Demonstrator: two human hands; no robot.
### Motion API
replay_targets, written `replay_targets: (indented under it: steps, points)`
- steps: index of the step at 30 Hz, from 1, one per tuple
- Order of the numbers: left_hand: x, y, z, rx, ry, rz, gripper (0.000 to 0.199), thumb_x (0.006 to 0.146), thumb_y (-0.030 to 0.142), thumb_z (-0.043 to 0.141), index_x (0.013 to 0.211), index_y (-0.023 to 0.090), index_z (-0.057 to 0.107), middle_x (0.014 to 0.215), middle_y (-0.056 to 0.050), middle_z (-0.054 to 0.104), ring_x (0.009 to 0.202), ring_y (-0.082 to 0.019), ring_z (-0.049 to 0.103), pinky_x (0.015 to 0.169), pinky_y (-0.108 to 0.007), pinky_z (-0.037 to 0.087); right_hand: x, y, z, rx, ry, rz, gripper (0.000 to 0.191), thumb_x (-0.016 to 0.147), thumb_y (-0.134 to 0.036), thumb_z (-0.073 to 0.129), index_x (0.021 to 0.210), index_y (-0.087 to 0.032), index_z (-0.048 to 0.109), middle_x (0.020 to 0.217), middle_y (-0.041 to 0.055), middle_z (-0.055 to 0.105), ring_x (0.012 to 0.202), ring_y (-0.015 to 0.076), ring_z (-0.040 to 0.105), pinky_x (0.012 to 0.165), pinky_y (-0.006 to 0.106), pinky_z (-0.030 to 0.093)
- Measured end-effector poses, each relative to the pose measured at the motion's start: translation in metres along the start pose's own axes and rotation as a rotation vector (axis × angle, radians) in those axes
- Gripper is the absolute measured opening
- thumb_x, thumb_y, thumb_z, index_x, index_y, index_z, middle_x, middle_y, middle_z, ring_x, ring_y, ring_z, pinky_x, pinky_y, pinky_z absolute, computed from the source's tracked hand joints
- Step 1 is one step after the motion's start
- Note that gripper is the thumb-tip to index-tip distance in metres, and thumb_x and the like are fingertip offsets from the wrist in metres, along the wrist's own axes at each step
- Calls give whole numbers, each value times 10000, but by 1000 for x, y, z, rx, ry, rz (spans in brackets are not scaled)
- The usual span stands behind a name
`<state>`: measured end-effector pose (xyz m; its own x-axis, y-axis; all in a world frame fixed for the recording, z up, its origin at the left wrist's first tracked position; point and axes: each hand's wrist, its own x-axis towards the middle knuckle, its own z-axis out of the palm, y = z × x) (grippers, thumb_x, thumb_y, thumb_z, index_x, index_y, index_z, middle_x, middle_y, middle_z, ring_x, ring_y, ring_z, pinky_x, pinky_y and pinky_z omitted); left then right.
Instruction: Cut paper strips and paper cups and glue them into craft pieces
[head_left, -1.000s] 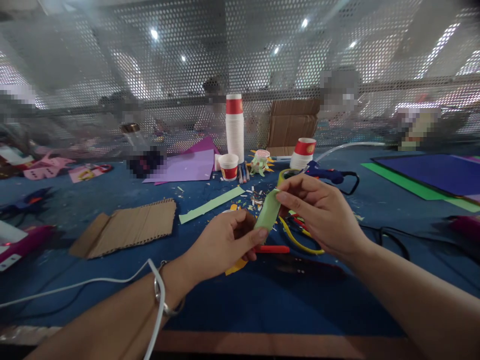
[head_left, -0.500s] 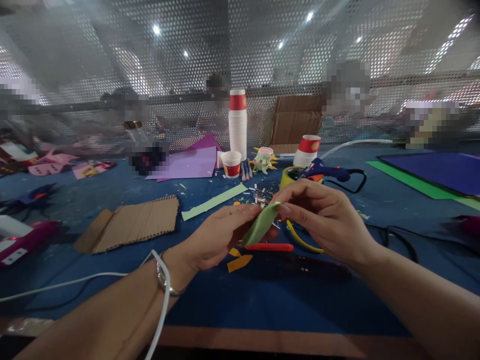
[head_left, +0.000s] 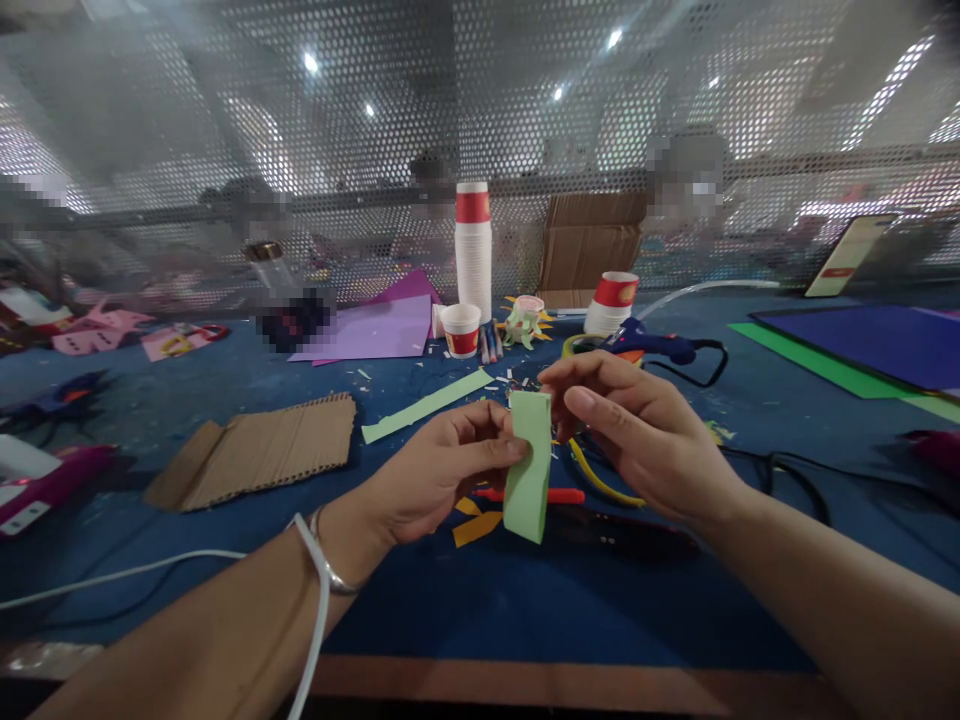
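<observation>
My left hand (head_left: 431,470) pinches a folded light-green paper strip (head_left: 529,490) between thumb and fingers. The strip hangs upright above the table, its two layers slightly apart at the lower end. Close by on the right, my right hand (head_left: 649,430) has its thumb and fingers apart; whether a fingertip brushes the strip's edge is hard to see. Behind the strip lies a red-orange pen-like stick (head_left: 566,496), with orange paper scraps (head_left: 478,528) to its left. Another green paper strip (head_left: 427,406) lies flat beyond my left hand.
Corrugated cardboard (head_left: 277,450) lies left. Behind are purple sheets (head_left: 382,325), a tall paper cup stack (head_left: 473,270), and a decorated cup (head_left: 525,320). A dark blue glue gun (head_left: 660,346) with its cable is at right. A white cable (head_left: 319,620) crosses my left wrist.
The green strip has turned from slanted to upright, its broad face toward me. My right fingers, which were pinching its upper end, have spread apart; my left hand still holds it.
</observation>
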<state>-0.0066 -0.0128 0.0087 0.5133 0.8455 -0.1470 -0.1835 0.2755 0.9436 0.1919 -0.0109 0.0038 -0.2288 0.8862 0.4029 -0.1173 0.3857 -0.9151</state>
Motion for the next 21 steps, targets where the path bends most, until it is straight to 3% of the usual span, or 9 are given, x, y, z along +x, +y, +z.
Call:
replay_targets:
  steps: [11, 16, 21]
  points:
    - [2, -5, 1, 127, 63, 106, 270, 741, 296, 805, 757, 160, 572, 720, 31, 587, 638, -78, 521, 603, -217, 429, 1, 3, 0, -170, -31, 50, 186, 825, -379, 752, 811, -205, 688, 713, -14, 606, 649, 120, 534, 605, 237, 451]
    - [2, -6, 2, 125, 60, 150, 256, 752, 259, 804, 760, 157, 570, 701, 48, 569, 620, -55, 492, 586, -189, 403, 1, 3, 0, -180, -33, 42, 133, 833, -322, 746, 839, -201, 690, 719, -22, 612, 649, 105, 541, 603, 216, 454]
    - [1, -5, 3, 79, 45, 71, 258, 749, 238, 797, 765, 154, 554, 685, 47, 584, 603, -55, 510, 576, -189, 409, 1, 2, 2, -258, 3, -11, 124, 855, -299, 721, 924, -201, 689, 804, -7, 657, 698, 106, 593, 627, 213, 486]
